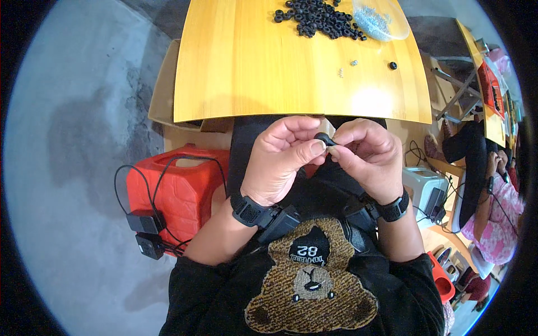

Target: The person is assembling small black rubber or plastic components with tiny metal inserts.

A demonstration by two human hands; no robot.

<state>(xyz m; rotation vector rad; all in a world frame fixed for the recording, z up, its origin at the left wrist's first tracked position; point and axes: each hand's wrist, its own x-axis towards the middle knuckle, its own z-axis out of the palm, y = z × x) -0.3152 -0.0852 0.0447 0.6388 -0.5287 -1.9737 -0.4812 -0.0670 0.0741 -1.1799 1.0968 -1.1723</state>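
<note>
A small black round part, like a knob, is pinched between my two hands just off the table's near edge. My left hand grips it from the left between thumb and fingers. From the right, my right hand closes its thumb and index finger on the part's other end. Whether a smaller piece is also between the right fingertips is hidden. A pile of similar black parts lies at the table's far side. Beside it, a clear plastic bowl holds many tiny silver pieces, probably screws.
On the yellow wooden table lie a single black part, a small silver piece and several tiny pieces. A red plastic stool with cables stands at left, a grey stool at right. Another person sits far right.
</note>
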